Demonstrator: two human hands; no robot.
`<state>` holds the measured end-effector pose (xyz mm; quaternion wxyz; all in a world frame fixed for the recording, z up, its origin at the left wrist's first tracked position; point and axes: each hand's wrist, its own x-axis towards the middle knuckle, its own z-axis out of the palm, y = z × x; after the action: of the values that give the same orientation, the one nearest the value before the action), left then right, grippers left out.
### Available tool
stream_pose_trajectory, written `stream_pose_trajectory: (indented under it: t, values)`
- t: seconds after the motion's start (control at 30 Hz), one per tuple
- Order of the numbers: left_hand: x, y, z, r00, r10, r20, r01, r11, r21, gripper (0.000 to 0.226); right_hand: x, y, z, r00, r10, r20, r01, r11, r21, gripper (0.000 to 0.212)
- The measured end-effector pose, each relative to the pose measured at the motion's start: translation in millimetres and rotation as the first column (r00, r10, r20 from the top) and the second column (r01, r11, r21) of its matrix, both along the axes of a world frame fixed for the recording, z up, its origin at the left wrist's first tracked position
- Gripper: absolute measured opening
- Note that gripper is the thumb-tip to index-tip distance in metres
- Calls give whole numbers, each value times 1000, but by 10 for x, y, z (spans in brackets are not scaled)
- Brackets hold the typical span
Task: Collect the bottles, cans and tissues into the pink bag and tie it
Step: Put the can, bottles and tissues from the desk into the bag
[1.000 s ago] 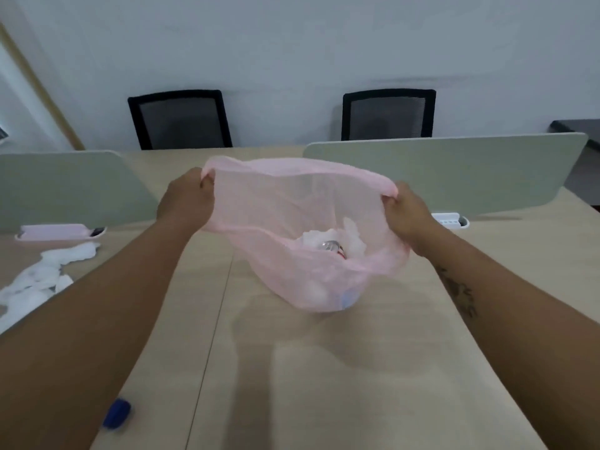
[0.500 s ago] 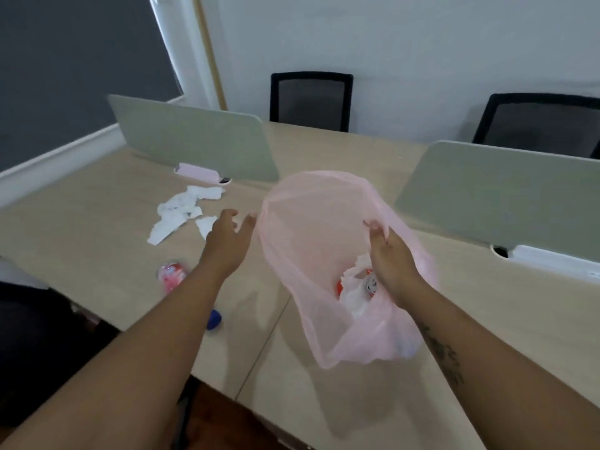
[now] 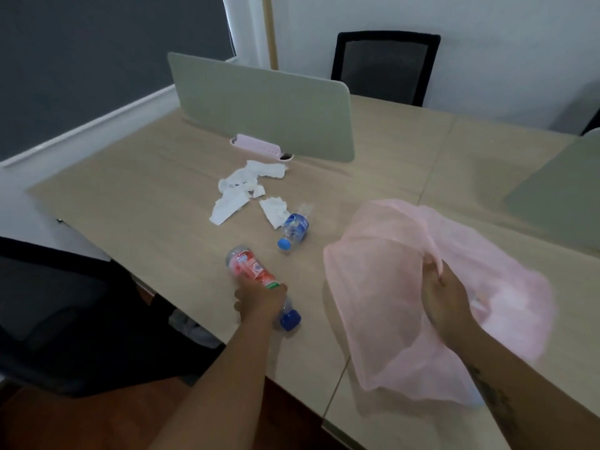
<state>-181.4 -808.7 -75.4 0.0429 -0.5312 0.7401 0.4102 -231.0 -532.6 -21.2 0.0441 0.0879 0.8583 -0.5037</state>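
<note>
Left hand (image 3: 259, 302) is gripping the red bottle (image 3: 250, 267), which is lying on the table (image 3: 146, 190) just left of the bag (image 3: 383, 306), its blue cap pointing back toward the person. Right hand (image 3: 444, 297) is pinching the bag's rim, and the bag is sagging on the table. A blue bottle (image 3: 293, 227) is lying up-left of the bag. Tissues (image 3: 240, 190) are sitting farther out that way, well apart from the bag.

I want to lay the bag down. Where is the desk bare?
The table is bare left of the tissues, and beyond the pink bag, right of the divider. Crowded: tissues, blue-label bottle, red-label bottle in the left hand.
</note>
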Motion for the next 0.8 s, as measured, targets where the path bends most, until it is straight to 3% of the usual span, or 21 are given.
stream_pose_trajectory:
  t: [0.17, 0.27, 0.33, 0.47, 0.53, 0.7, 0.8]
  values:
    - [-121, -301, 105, 958, 37, -284, -12, 996, 91, 82, -79, -47, 41, 994, -98, -48, 100, 994, 53, 54]
    - [-284, -390, 568, 866, -175, -469, 240, 967, 82, 64, -48, -41, 118, 984, -167, -61, 170, 984, 46, 47]
    - [-401, -377, 891, 799, -286, -528, 436, 881, 184, 55, -18, -7, 157, 973, -223, -65, 226, 973, 39, 45]
    - [-554, 30, 1197, 641, -510, -574, 757, 546, 360, 47, 18, 193, 274, 934, -344, -91, 347, 938, 16, 44]
    - [-596, 389, 1205, 576, -583, -573, 816, 449, 364, 43, 46, 318, 352, 914, -390, -117, 393, 919, 10, 43]
    - [-794, 1210, 982, 452, -785, -423, 886, 343, 311, 45, 179, 608, 473, 871, -465, -160, 471, 882, -3, 47]
    - [-893, 1592, 869, 454, -789, -415, 890, 381, 249, 48, 272, 734, 451, 878, -455, -149, 462, 887, 11, 47]
